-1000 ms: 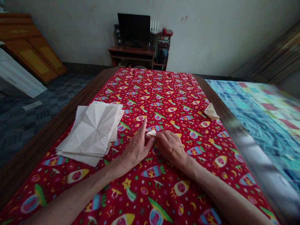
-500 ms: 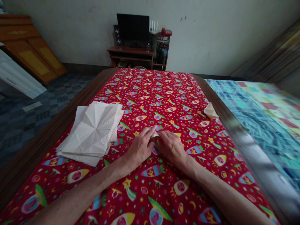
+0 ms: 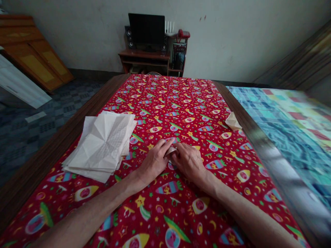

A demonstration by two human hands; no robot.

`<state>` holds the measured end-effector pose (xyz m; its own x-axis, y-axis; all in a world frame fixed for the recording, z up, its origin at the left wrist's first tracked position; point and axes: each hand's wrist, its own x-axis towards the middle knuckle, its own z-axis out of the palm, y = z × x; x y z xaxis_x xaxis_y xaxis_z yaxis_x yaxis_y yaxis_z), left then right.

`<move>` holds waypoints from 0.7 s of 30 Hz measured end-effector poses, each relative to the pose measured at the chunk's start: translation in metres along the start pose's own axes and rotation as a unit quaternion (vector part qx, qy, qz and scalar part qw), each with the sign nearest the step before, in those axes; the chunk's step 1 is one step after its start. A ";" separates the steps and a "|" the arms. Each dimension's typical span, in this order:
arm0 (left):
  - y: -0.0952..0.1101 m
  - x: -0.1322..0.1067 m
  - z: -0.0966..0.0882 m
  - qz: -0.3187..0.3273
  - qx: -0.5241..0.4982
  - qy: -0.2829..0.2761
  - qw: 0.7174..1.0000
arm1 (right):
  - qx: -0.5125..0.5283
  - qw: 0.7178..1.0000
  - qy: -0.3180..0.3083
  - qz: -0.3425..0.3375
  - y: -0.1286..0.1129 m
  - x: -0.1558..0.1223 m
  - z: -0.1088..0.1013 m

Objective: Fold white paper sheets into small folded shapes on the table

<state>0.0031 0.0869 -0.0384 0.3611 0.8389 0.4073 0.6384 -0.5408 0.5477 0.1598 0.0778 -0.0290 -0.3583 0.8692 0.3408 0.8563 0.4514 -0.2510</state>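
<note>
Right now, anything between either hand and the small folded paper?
Nothing visible. The left hand and right hand both have fingers on the small folded paper. The paper stack lies off to the left, out of the way.

On the table (image 3: 85, 115) lies the cloth (image 3: 168, 110). On it, the stack (image 3: 103, 141) is at left, the folded paper (image 3: 233, 121) at right. Between them are the left hand (image 3: 155, 156) and the right hand (image 3: 190, 160), with the small paper (image 3: 171, 150) between their fingers. The desk (image 3: 144, 54) stands behind the table, the bed (image 3: 281, 120) at right of it.
</note>
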 end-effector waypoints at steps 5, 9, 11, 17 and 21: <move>-0.006 -0.001 0.002 0.004 -0.004 -0.004 1.000 | -0.037 0.999 -0.029 0.012 -0.001 0.000 -0.003; -0.007 -0.005 0.000 0.018 0.002 0.001 1.000 | -0.065 0.997 -0.023 -0.027 0.004 -0.006 -0.006; -0.006 -0.008 -0.002 0.031 0.004 -0.004 0.999 | -0.068 0.996 -0.011 -0.060 0.007 -0.011 -0.009; -0.003 -0.014 -0.011 0.138 0.066 -0.026 0.988 | -0.073 0.989 -0.018 -0.126 0.013 -0.019 -0.015; -0.005 -0.018 -0.015 0.188 0.109 -0.046 0.975 | -0.098 0.984 -0.049 -0.137 0.013 -0.020 -0.018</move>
<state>-0.0167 0.0731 -0.0374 0.6506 0.5916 0.4762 0.5750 -0.7934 0.1999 0.1847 0.0631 -0.0230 -0.6119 0.7400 0.2794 0.7745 0.6322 0.0217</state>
